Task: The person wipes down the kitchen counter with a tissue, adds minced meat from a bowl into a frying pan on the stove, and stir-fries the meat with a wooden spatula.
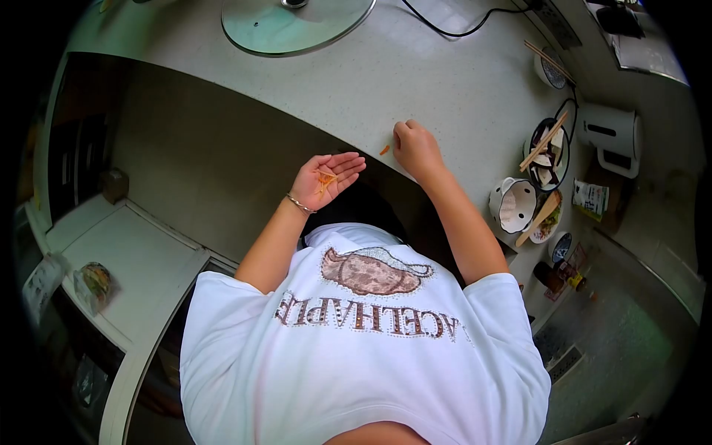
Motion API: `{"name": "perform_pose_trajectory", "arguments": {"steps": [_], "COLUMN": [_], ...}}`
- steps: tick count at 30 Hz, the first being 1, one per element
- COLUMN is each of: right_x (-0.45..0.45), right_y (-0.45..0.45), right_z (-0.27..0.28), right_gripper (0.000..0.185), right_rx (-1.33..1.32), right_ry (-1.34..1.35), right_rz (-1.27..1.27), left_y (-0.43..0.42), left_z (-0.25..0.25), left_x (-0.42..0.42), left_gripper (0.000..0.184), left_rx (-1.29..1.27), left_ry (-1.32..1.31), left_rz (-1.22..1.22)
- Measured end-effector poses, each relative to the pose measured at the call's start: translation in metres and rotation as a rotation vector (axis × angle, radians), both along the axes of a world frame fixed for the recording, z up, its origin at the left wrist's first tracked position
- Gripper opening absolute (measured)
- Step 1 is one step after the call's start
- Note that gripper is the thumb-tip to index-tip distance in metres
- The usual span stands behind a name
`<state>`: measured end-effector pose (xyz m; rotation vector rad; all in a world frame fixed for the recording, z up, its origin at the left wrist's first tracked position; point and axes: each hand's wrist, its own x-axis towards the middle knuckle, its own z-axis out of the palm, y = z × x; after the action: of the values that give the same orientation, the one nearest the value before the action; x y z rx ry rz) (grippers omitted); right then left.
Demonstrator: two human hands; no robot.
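Several orange shreds (325,182) lie on the left hand (328,178), open and palm up near frame centre, just off the desk (475,96) edge. The right hand (417,148) is curled, its grip hidden, beside an orange piece (385,150). Open room separates it from the glass lid (297,26), top.

Two chopstick pairs (544,141), one glass lid (297,30), one spatula (539,217)

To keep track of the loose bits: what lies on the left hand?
A few thin orange shreds lie loosely on the upturned palm of the left hand. The skin directly beneath them is covered and can't be seen.
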<state>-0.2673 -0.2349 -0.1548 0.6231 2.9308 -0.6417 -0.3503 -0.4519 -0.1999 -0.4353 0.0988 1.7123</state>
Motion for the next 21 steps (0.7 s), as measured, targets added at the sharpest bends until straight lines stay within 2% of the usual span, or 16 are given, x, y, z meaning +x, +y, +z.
{"name": "perform_pose_trajectory", "arguments": {"steps": [2,5,7,8,9,11,13,14,16,19,21], "right_x": [0.0,0.001,0.004,0.007,0.009,0.015,0.023,0.026,0.03,0.032,0.027], "right_y": [-0.001,-0.001,-0.003,-0.007,-0.014,-0.033,-0.053,-0.059,-0.068,-0.066,-0.063], "right_z": [0.0,0.015,0.027,0.03,0.032,0.035,0.031,0.024,0.012,0.01,0.012], "right_gripper": [0.011,0.011,0.008,0.008,0.009,0.013,0.014,0.014,0.015,0.014,0.014], "right_rx": [0.02,-0.092,-0.298,-0.296,-0.408,-0.561,-0.534,-0.536,-0.153,-0.114,-0.104], "right_ry": [0.004,0.019,0.058,0.054,0.075,0.106,0.109,0.102,0.216,0.109,0.129], "right_rz": [-0.003,-0.095,-0.184,-0.18,-0.217,-0.218,-0.03,-0.022,0.248,0.321,0.305], "left_y": [0.0,0.02,0.035,0.042,0.046,0.048,0.049,0.05,0.05,0.05,0.05], "left_z": [-0.018,-0.04,-0.053,-0.059,-0.066,-0.078,-0.095,-0.105,-0.104,-0.105,-0.109], "left_x": [0.011,0.019,0.019,0.019,0.02,0.022,0.023,0.024,0.023,0.022,0.021], "left_gripper": [0.047,0.048,0.049,0.048,0.046,0.044,0.041,0.039,0.036,0.034,0.034], "left_rx": [-0.09,-0.11,-0.097,-0.09,-0.083,-0.071,-0.063,0.017,0.095,0.125,0.172], "left_ry": [-0.035,-0.032,-0.031,0.028,0.086,0.074,0.064,0.007,-0.052,-0.034,-0.109], "left_rz": [-0.185,-0.301,-0.309,-0.395,-0.478,-0.457,-0.436,-0.413,-0.383,-0.395,-0.391]}}
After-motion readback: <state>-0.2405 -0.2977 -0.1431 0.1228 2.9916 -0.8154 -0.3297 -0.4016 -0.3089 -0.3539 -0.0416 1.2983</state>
